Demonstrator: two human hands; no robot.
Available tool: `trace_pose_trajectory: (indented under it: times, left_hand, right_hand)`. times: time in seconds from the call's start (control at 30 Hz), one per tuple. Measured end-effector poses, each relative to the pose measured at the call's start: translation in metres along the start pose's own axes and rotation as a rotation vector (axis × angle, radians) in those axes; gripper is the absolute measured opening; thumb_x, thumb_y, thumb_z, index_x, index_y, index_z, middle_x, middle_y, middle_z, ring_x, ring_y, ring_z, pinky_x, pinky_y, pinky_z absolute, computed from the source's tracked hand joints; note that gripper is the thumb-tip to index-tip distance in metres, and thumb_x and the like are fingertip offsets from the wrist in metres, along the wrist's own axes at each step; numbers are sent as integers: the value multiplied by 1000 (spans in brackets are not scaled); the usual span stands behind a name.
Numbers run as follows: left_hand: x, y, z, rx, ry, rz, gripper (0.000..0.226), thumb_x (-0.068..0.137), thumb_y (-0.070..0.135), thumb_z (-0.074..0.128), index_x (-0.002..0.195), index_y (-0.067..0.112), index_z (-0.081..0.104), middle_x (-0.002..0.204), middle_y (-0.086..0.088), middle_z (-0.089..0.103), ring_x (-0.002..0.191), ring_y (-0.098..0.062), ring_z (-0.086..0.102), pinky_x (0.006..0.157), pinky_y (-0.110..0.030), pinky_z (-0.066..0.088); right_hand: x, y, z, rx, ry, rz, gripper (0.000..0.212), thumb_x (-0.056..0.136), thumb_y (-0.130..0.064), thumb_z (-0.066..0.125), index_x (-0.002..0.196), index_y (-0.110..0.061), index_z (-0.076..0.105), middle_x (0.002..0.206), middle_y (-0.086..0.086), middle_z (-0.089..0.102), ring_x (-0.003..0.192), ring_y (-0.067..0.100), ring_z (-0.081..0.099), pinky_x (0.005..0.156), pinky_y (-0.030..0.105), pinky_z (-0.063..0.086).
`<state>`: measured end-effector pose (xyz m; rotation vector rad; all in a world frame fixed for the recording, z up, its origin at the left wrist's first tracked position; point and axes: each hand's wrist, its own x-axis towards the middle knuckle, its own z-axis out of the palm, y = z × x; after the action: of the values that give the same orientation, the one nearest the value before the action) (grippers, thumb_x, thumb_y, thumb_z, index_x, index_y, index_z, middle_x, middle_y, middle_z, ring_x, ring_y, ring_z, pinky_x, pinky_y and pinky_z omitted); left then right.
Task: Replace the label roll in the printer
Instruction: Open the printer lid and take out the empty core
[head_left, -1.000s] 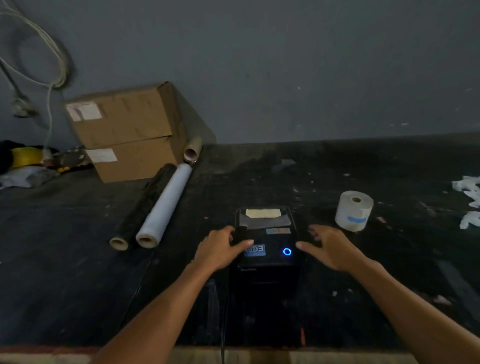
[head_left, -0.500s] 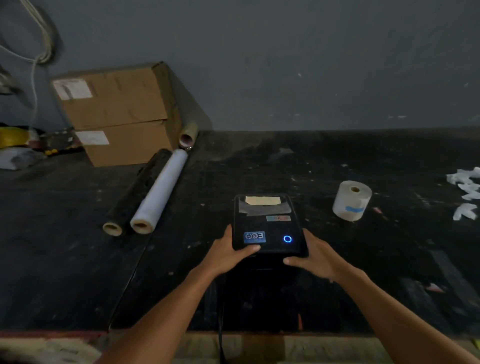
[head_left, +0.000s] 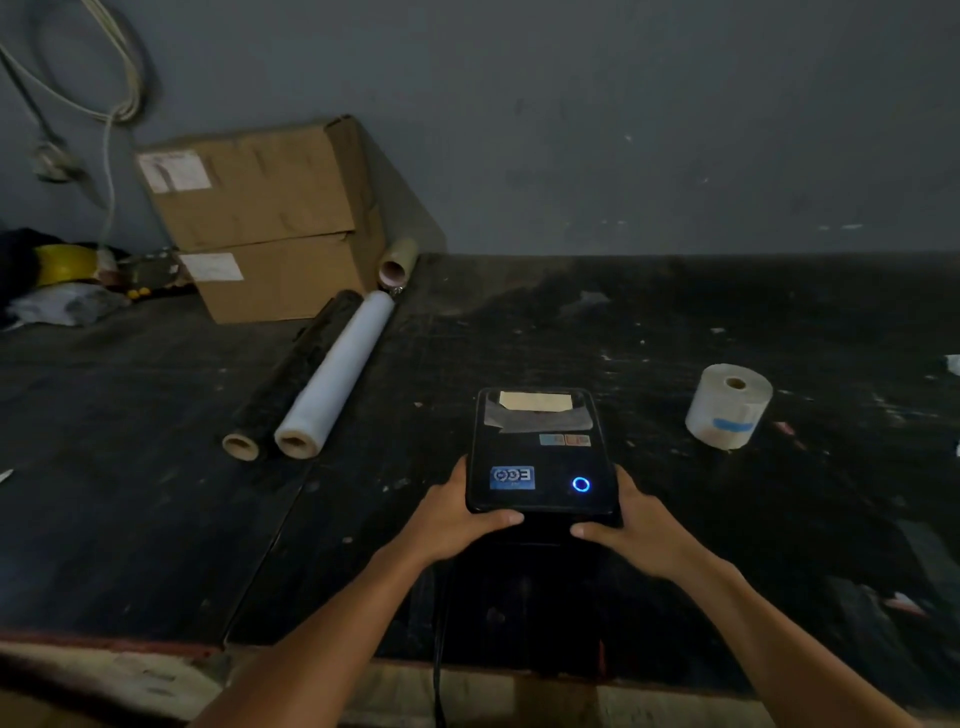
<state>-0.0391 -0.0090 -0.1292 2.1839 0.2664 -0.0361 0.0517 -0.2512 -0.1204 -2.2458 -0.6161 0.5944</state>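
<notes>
**Both hands on the printer lid**

Gripping the near corners of the printer (head_left: 540, 457) at centre frame, the left hand (head_left: 452, 519) and right hand (head_left: 636, 525) each close a grip on its lid, thumbs under the front edge. A blue ring glows on top. Farther right, a label roll (head_left: 727, 405) stands on the bench (head_left: 156, 493), well apart. Boxes (head_left: 265, 218) sit upper left.

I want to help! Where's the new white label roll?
In the head view the label roll stands on end on the dark table, to the right of the printer and apart from it, beyond the right hand.
</notes>
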Motion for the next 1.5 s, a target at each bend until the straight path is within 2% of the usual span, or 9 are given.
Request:
trace_pose_trajectory:
  times: [0.2,0.37,0.53,0.77,0.87,1.07,1.27,1.37,1.5]
  left_hand:
    - [-2,4,1,10,18,5,110,53,75,71,143,42,16,134,15,55,118,-4,53,99,-25,41]
    - [-6,10,0,6,2,-2,120,55,75,69,146,42,0,141,10,49,127,-12,48,109,-43,39]
    - [-9,13,0,8,-2,-10,121,56,74,69,146,40,-4,144,8,47,128,-14,47,109,-44,38]
    - [-12,16,0,-6,25,-2,111,55,74,70,143,47,7,138,13,53,123,-10,51,106,-44,42]
    - [-16,18,1,-40,38,8,106,56,74,70,141,48,12,135,15,54,121,-6,52,105,-42,43]
    - [-13,24,-2,-74,61,-24,117,58,82,62,147,39,0,145,8,45,131,-13,44,110,-40,36]
    - [13,48,-17,-95,167,-122,123,49,94,48,149,36,6,148,-4,42,135,-25,38,111,-42,34]
    - [27,57,-25,-48,227,-119,119,50,96,42,147,32,18,141,-4,51,128,-25,47,106,-40,41]
    - [52,71,-37,-14,307,-121,120,51,97,37,146,26,22,139,-6,52,127,-28,48,102,-39,42]
  right_hand:
    - [1,-2,1,-21,12,15,117,65,-55,74,145,-32,-7,149,2,37,132,19,40,110,39,31]
    - [1,-4,-1,-81,-10,58,126,65,-59,71,142,-30,-24,153,7,28,134,24,37,112,47,29]
    - [-2,-8,-4,-127,-20,52,124,67,-60,69,141,-29,-26,154,6,27,135,24,36,113,48,26]
    - [-4,-12,-7,-166,-38,58,124,66,-66,66,141,-29,-26,153,8,29,134,25,38,114,49,24]
    - [-6,-15,-8,-136,-38,43,124,66,-64,67,141,-29,-25,152,7,33,132,24,41,113,47,26]
    - [-6,-25,-18,-115,-17,64,122,63,-68,66,143,-31,-18,150,9,35,130,24,42,110,43,30]
    - [9,-49,-48,-177,74,60,120,52,-85,48,147,-27,3,140,11,49,120,25,53,100,40,40]
    - [19,-57,-59,-178,123,55,109,55,-85,46,145,-31,15,136,9,53,117,23,54,94,35,41]
    - [38,-61,-71,-183,244,79,112,55,-88,38,146,-25,18,144,11,44,127,28,45,102,39,37]
